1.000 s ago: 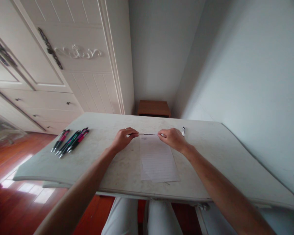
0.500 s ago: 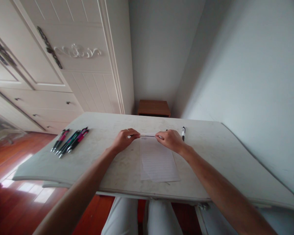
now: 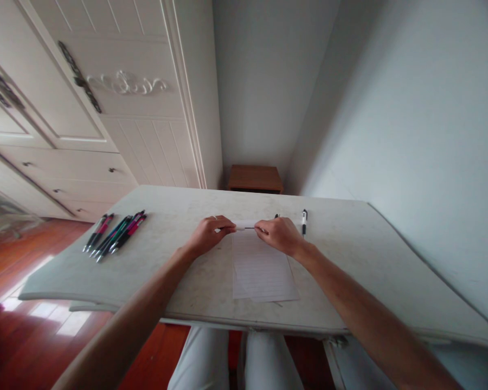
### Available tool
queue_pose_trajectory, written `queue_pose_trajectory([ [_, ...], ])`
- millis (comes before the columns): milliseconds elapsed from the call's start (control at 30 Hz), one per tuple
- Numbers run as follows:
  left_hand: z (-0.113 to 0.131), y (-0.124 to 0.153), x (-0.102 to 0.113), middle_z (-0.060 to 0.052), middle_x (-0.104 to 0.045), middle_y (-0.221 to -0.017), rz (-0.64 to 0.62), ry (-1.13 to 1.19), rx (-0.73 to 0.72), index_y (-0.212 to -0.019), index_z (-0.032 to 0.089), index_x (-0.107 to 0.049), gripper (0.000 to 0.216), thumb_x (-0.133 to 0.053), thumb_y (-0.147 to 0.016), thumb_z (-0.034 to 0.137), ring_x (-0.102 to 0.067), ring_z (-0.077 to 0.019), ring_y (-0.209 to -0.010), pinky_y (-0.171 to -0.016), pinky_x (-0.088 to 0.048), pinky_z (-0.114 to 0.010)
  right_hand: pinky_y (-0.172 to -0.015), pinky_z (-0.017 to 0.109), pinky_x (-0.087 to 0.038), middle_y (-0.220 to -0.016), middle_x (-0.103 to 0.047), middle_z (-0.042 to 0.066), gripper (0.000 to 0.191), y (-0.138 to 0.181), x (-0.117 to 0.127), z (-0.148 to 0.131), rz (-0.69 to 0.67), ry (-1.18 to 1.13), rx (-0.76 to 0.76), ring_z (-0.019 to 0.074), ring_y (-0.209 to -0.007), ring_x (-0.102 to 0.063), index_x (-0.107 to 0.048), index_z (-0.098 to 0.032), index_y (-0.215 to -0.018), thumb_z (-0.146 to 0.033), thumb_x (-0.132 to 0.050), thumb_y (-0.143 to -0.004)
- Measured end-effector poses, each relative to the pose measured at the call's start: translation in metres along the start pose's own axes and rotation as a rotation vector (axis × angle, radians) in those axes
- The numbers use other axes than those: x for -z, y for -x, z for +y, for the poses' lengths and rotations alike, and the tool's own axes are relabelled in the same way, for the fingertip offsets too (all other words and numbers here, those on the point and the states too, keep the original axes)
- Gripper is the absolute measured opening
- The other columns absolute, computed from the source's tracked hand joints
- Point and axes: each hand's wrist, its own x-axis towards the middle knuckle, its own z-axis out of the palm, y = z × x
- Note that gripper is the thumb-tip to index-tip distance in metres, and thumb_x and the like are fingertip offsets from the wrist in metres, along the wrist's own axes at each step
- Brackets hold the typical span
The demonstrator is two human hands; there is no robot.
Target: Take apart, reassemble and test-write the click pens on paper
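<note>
Above the top edge of a lined sheet of paper (image 3: 262,271), both hands meet over a pen in parts. My left hand (image 3: 210,234) is closed, pinching a short white pen part (image 3: 239,228). From it a thin dark pen refill (image 3: 249,228) runs across to my right hand (image 3: 280,235). The fingers of my right hand are pinched around that end, and what else they cover is hidden. Just right of this hand lies a black-and-white pen (image 3: 305,219). A small dark tip (image 3: 277,216) shows behind the right hand; its kind is unclear.
Several pens (image 3: 117,233) with pink, green and black barrels lie bunched on the left of the pale table (image 3: 350,260). White cabinets (image 3: 146,135) stand behind on the left, a brown wooden box (image 3: 255,177) beyond the far edge, and a wall (image 3: 423,135) on the right.
My two hands have come slightly closer together and a little lower, so less of the thin refill shows between them. The paper and the other pens stay in place.
</note>
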Motion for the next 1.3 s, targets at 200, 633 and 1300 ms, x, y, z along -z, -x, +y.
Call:
queue_pose_trajectory([
  [200,0.001,0.000,0.001,-0.003,-0.075,-0.087,0.012,0.011,0.013,-0.087,0.020,-0.075,0.016,-0.064,-0.088,0.031,-0.069,-0.0158,-0.080,-0.077,-0.054,-0.026,-0.061,0.026,-0.032,-0.081,-0.076,0.004,0.029,0.000,-0.003,0.000,0.008,-0.027,0.027,0.0162,-0.069,-0.066,-0.074,-0.023,-0.091,-0.031,-0.046,-0.095],
  [633,0.003,0.000,0.000,-0.004,-0.076,-0.087,-0.002,0.022,0.067,-0.084,0.021,-0.075,0.016,-0.063,-0.087,0.032,-0.070,-0.0169,-0.080,-0.079,-0.054,-0.028,-0.058,0.026,-0.030,-0.084,-0.076,0.007,0.035,0.001,0.004,-0.009,-0.072,0.071,0.046,0.0173,-0.070,-0.067,-0.072,-0.022,-0.090,-0.032,-0.040,-0.099],
  [1300,0.002,-0.001,-0.001,-0.003,-0.075,-0.088,-0.015,-0.015,0.121,-0.085,0.021,-0.075,0.017,-0.063,-0.086,0.032,-0.069,-0.0175,-0.079,-0.077,-0.053,-0.029,-0.062,0.026,-0.035,-0.087,-0.076,0.007,0.033,-0.001,0.006,-0.008,-0.092,0.053,0.005,0.0191,-0.076,-0.069,-0.071,-0.023,-0.093,-0.032,-0.040,-0.099],
])
